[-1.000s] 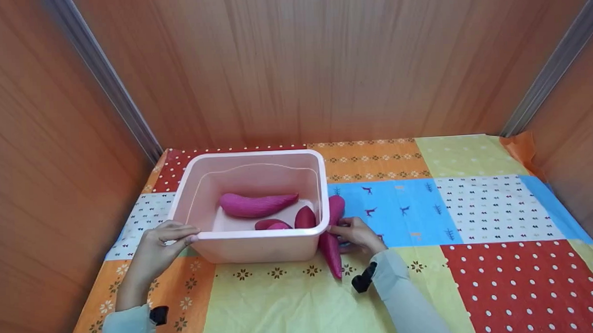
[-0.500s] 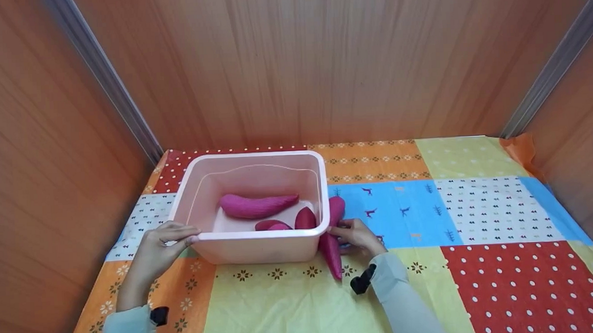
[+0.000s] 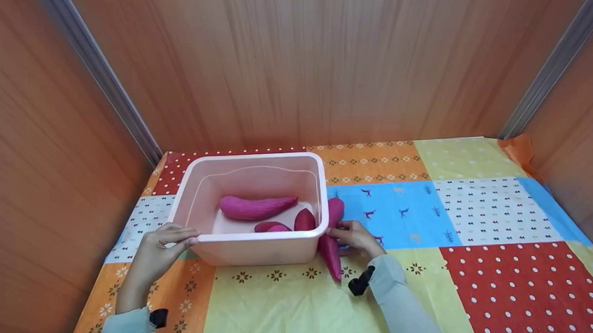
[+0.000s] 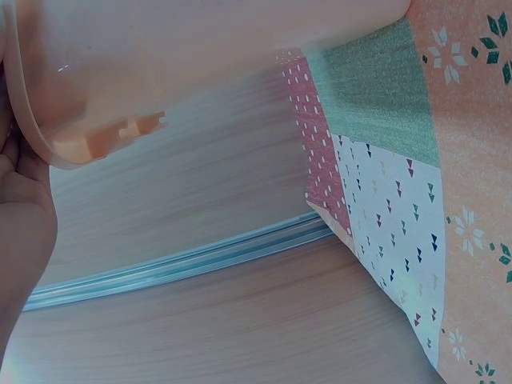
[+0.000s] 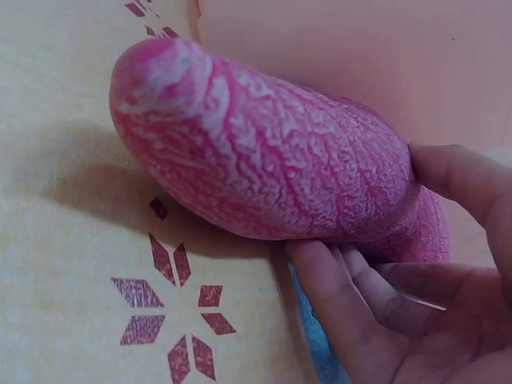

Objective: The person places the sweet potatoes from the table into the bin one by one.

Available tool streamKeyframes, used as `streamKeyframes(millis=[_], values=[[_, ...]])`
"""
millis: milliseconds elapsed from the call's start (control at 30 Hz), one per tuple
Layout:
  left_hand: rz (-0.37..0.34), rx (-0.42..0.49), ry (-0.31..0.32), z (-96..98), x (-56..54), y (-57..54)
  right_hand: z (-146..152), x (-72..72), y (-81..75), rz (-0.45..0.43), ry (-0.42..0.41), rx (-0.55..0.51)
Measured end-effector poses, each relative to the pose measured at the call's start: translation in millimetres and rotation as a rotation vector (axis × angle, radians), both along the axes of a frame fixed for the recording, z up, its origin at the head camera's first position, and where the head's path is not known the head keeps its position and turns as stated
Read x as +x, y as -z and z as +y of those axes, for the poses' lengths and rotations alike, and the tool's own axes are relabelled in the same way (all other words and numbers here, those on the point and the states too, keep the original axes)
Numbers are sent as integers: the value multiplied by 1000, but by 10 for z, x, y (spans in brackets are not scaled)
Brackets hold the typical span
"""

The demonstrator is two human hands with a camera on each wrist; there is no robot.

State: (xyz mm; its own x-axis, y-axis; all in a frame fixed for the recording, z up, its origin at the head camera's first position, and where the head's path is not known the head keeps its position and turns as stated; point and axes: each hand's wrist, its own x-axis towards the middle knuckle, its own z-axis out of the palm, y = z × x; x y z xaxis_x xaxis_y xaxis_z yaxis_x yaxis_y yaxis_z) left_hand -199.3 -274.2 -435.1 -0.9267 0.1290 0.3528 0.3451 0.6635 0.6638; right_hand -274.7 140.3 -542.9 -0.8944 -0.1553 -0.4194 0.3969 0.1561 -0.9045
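Note:
My left hand point(image 3: 155, 250) pinches the front left corner of a pale pink plastic bin point(image 3: 255, 251) by its rim. In the left wrist view only part of that hand point(image 4: 26, 208) shows beside the bin's edge. Against the bin's right side lies a long pink-purple sweet potato point(image 3: 330, 259), wrinkled and tapered. My right hand point(image 3: 358, 239) grips it around the middle, thumb on one side and fingers on the other; the right wrist view shows the sweet potato point(image 5: 256, 148) close up. Inside the bin lie another long sweet potato point(image 3: 256, 207) and smaller reddish pieces point(image 3: 305, 219), partly hidden by the front wall.
A patchwork-patterned cloth point(image 3: 502, 287) covers the table. Wood-look panels point(image 3: 292, 66) stand behind and on both sides, with metal strips point(image 3: 118, 94) at the corners. A fold of orange cloth point(image 3: 518, 152) rises at the back right corner.
Both hands keep their holds and the bin stays put. The head view has only shifted very slightly.

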Motion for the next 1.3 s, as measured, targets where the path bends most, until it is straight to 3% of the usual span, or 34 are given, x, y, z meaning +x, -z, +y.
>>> streamKeyframes(millis=[100, 433, 833, 1067, 1300], values=[[15, -2, 6, -4, -3, 4, -6, 8, 2, 11, -9, 2], [-65, -10, -11, -11, -7, -18, 19, -24, 10, 0, -8, 3], [-55, 11, 3, -19, 3, -19, 61, -26, -9, -1, -21, 0], [24, -25, 10, -13, -8, 3, 116, -29, -33, 24, -34, 8], [-19, -19, 3, -18, -7, -8, 204, -42, -83, 28, -25, -15]])
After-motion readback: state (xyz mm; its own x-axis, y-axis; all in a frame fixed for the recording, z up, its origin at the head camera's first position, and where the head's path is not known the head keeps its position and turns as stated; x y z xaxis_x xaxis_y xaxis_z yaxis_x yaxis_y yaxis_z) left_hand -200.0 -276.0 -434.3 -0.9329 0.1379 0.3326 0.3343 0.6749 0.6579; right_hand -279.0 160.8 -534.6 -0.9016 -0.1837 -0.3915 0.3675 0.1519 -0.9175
